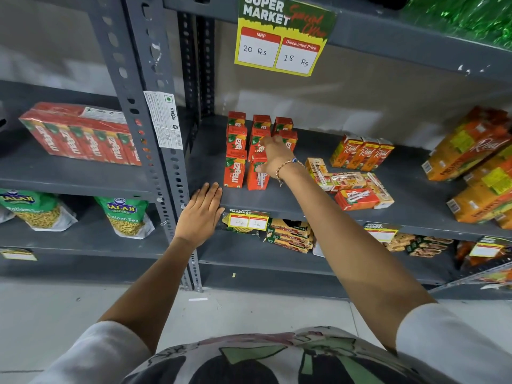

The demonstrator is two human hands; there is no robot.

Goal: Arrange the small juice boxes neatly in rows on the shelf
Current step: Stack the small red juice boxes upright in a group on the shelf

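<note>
Several small red Maaza juice boxes (235,151) stand upright in rows on the grey shelf (277,202), left of centre. My right hand (274,156) reaches over the middle row, fingers around a red box in that row (259,177). My left hand (201,214) rests flat and open on the shelf's front edge, below the left row. Three orange Real juice boxes (363,155) stand upright further right. A loose pile of small boxes (352,187) lies on its side in front of them.
Large orange Real pineapple cartons (476,167) fill the shelf's right end. A price sign (279,37) hangs from the shelf above. A perforated upright post (155,128) borders the left side; a wrapped Maaza pack (80,134) and snack bags (127,217) sit beyond it.
</note>
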